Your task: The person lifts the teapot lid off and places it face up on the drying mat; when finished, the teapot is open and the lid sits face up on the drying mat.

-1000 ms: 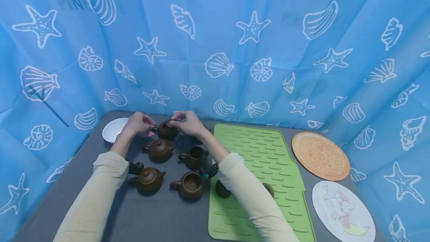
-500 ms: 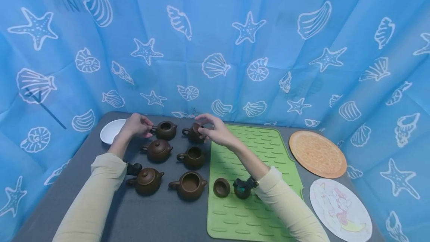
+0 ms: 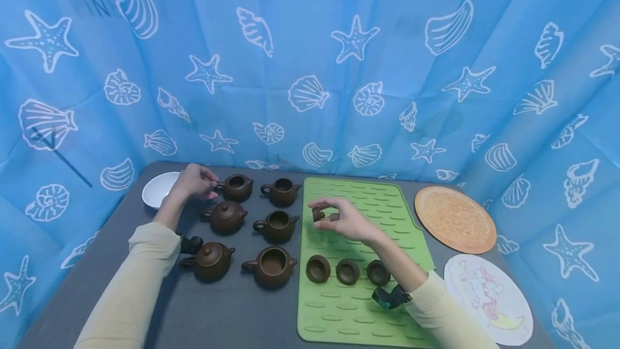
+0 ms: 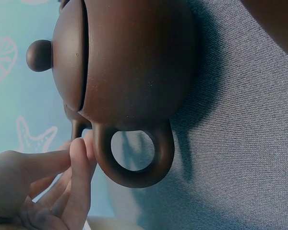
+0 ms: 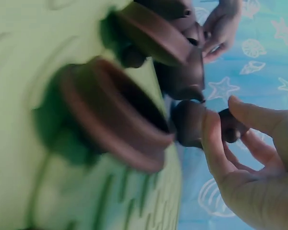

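My left hand (image 3: 195,182) pinches the handle of a brown lidless teapot (image 3: 238,188) at the back left; in the left wrist view that handle is partly hidden behind a nearer lidded teapot (image 4: 134,62). Above the green mat (image 3: 358,203), my right hand (image 3: 346,221) holds a small brown teapot lid (image 3: 317,214) between thumb and fingers, its knob toward the palm. Three more lids lie hollow side up in a row on the mat: a left lid (image 3: 318,269), a middle lid (image 3: 347,272) and a right lid (image 3: 378,272).
Two lidded teapots, a middle one (image 3: 227,217) and a front one (image 3: 210,262), stand at left. Beside them are lidless teapots: back (image 3: 282,192), middle (image 3: 276,227), front (image 3: 271,267). A white bowl (image 3: 157,190), a round orange-tan mat (image 3: 455,220) and a round picture mat (image 3: 488,298) flank them.
My right hand has carried the lid from the back-left teapot, past the back-right teapot, to above the green mat. My left hand stays at the handle.
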A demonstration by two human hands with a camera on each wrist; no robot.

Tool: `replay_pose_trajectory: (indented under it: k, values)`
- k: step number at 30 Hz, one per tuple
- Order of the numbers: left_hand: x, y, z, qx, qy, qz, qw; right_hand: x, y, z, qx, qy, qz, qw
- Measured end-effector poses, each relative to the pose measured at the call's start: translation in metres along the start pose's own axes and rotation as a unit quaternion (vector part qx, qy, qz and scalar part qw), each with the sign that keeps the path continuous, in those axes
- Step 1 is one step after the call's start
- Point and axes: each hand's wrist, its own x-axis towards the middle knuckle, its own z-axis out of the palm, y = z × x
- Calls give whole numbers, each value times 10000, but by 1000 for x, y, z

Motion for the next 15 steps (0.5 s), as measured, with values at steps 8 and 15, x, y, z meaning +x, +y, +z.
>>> replay_pose_trajectory:
  k: [8, 15]
  values:
    - [0, 1, -1, 22, -18, 2, 10000, -13, 17, 6, -579, -318, 134, 9977]
    - [-1, 0, -1, 21, -12, 40, 10000, -6, 21, 7, -915, -401, -6, 9950]
